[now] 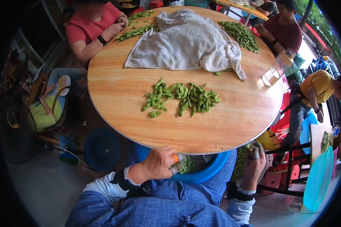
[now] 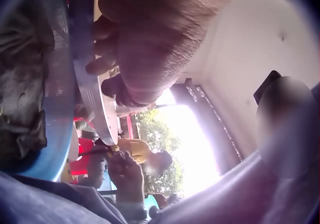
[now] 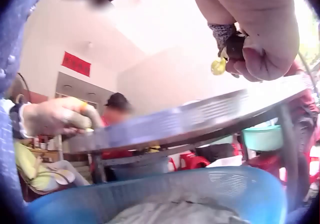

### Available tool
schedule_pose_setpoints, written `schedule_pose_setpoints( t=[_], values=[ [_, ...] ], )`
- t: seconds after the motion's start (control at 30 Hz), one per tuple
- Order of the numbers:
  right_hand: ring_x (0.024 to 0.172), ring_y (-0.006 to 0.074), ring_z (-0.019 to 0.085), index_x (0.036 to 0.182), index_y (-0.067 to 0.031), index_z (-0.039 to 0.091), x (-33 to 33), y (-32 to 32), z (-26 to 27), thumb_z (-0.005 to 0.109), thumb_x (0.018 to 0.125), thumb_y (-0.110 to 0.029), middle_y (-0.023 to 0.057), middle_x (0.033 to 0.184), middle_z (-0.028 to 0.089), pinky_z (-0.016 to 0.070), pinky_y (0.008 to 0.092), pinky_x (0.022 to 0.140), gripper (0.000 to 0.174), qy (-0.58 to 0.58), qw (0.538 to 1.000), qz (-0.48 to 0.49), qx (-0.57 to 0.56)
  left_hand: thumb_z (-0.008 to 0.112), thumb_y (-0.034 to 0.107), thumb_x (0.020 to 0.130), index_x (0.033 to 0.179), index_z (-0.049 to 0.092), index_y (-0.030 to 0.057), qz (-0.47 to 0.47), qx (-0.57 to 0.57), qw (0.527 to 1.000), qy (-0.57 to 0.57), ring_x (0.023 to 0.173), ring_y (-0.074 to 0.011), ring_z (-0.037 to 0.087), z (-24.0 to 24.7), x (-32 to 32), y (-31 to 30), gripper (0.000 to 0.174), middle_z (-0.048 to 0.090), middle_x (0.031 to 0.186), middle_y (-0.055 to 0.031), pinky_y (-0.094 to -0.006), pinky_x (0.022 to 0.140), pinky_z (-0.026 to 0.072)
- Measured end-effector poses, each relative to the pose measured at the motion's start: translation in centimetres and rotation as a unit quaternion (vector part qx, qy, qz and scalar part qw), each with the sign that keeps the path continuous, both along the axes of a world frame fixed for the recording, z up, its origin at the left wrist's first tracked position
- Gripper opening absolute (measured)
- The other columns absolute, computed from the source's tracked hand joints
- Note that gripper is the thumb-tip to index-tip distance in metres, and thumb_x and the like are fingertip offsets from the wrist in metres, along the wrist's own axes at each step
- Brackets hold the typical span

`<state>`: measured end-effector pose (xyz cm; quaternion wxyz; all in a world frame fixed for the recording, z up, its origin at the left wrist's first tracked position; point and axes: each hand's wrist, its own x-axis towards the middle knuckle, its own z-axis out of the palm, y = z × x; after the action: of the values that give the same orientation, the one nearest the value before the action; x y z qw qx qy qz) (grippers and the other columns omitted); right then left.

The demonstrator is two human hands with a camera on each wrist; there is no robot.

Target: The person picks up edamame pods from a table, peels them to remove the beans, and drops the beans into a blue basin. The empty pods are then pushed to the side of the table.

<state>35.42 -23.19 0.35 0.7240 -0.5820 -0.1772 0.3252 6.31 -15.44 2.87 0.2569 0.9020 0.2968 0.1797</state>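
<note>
Below the near table edge, my left hand (image 1: pixel 155 163) has bent fingers with grey coverings and an orange band (image 1: pixel 175 158). Whatever lies between its fingertips is hidden in the head view. Out to the right, my right hand (image 1: pixel 253 168), also with grey finger coverings, pinches a green soybean pod; its yellow-green end (image 3: pixel 218 66) sticks out past the fingertips in the right wrist view. A loose pile of green soybean pods (image 1: pixel 197 99) lies on the round wooden table (image 1: pixel 140 130). Between my knees stands a blue basin (image 1: pixel 212 171) with green contents.
A white towel (image 1: pixel 185 41) covers the table's middle, with more pods (image 1: pixel 241 36) beside it. A clear bottle (image 1: pixel 274 72) stands near the right edge. People sit around the table. A dark blue tub (image 1: pixel 102 148) is at the left, a turquoise basket (image 1: pixel 319 181) at the right.
</note>
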Motion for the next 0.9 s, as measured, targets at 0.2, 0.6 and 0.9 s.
schedule_pose_setpoints(
  t=[0.2, 0.6, 0.9],
  values=[
    [0.063, 0.0034, 0.051, 0.104, -0.0036, 0.051, 1.3, -1.1, -1.0, 0.054, 0.081, -0.011, 0.0006, 0.075, 0.054, 0.0342, 0.0104, 0.046, 0.025, 0.006, 0.999, -0.027, 0.023, 0.063, 0.015, 0.069, 0.083, 0.058, 0.0025, 0.089, 0.069, 0.989, -0.095, 0.063, -0.0291, 0.055, 1.1, 0.5, 3.5, 0.019, 0.057, 0.072, -0.013, -0.035, 0.057, 0.0454],
    [0.063, 0.005, 0.048, 0.097, 0.0027, 0.057, -7.2, 0.8, 2.0, 0.054, 0.08, -0.009, 0.003, 0.081, 0.059, 0.0375, 0.0166, 0.058, 0.021, -0.102, 0.966, 0.239, -0.002, 0.058, 0.005, 0.074, 0.084, 0.054, -0.0028, 0.189, -0.146, 0.949, -0.204, 0.057, -0.0162, 0.055, -4.1, 1.3, 10.8, 0.013, 0.058, 0.069, -0.0064, -0.0285, 0.05, 0.0426],
    [0.066, 0.0064, 0.049, 0.103, 0.0005, 0.053, -10.8, 4.4, 3.6, 0.056, 0.08, -0.015, 0.0028, 0.082, 0.057, 0.0379, 0.0178, 0.058, 0.028, 0.165, 0.9, 0.402, -0.018, 0.057, 0.006, 0.078, 0.085, 0.054, 0.0, 0.081, -0.579, 0.743, -0.325, 0.051, -0.0086, 0.048, 1.6, 1.3, 3.9, 0.01, 0.053, 0.065, -0.0035, -0.0185, 0.046, 0.0394]
  ],
)
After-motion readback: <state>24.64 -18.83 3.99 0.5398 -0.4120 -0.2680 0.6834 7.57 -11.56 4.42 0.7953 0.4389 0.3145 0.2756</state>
